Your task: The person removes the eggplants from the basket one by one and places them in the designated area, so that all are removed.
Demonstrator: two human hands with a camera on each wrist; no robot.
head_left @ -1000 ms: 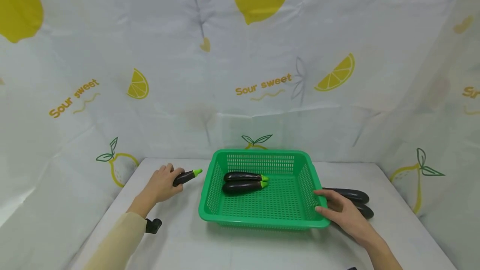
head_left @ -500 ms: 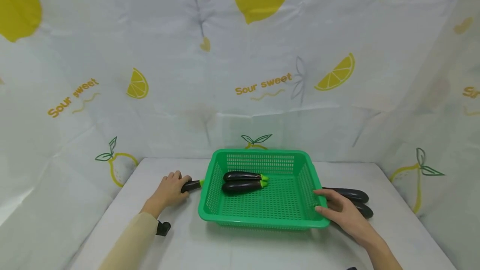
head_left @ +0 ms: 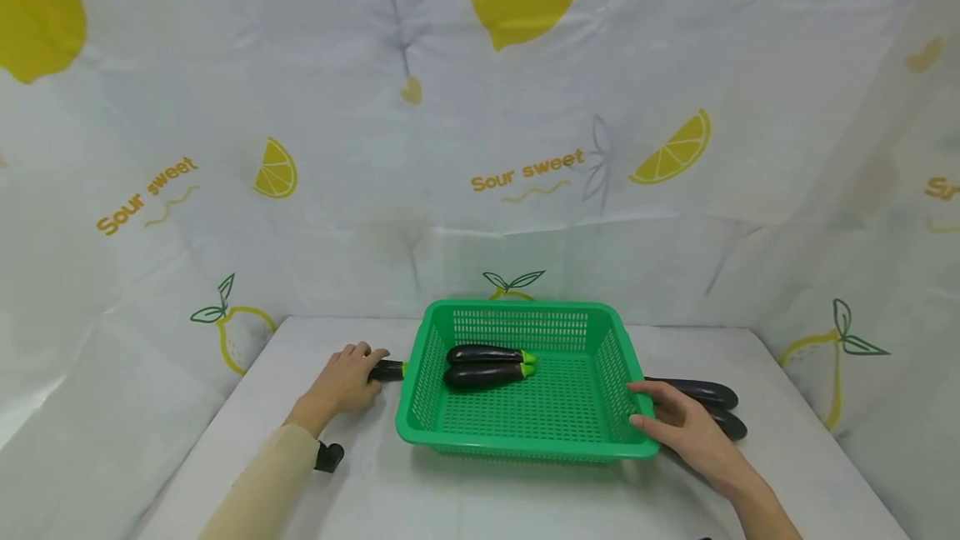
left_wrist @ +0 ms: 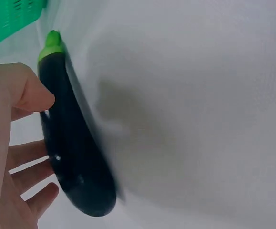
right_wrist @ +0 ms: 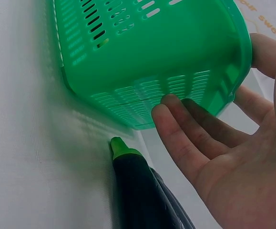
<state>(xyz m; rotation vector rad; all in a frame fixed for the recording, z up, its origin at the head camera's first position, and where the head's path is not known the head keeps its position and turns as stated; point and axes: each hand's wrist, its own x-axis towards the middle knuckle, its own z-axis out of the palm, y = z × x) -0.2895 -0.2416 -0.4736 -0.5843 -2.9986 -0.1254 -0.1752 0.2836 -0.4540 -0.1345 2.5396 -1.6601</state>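
Observation:
A green plastic basket (head_left: 525, 446) stands mid-table with two dark eggplants (head_left: 487, 375) lying side by side inside. Left of it, a third eggplant (left_wrist: 76, 138) lies on the table, its green stem end toward the basket. My left hand (head_left: 347, 382) is at this eggplant; in the left wrist view the thumb touches its edge and the other fingers lie loosely spread beside it. My right hand (head_left: 693, 432) grips the basket's right rim, some fingers resting along the outer wall in the right wrist view.
To the basket's right, partly behind my right hand, lie more eggplants (head_left: 701, 391) on the white table (head_left: 525, 498). A white curtain (head_left: 360, 257) with lemon prints hangs behind and on both sides. A small black object (head_left: 328, 457) sits by my left wrist.
My left hand has moved right and down with the eggplant, which now lies on the table against or near the basket's left side. The fingers have loosened. My right hand stays on the rim.

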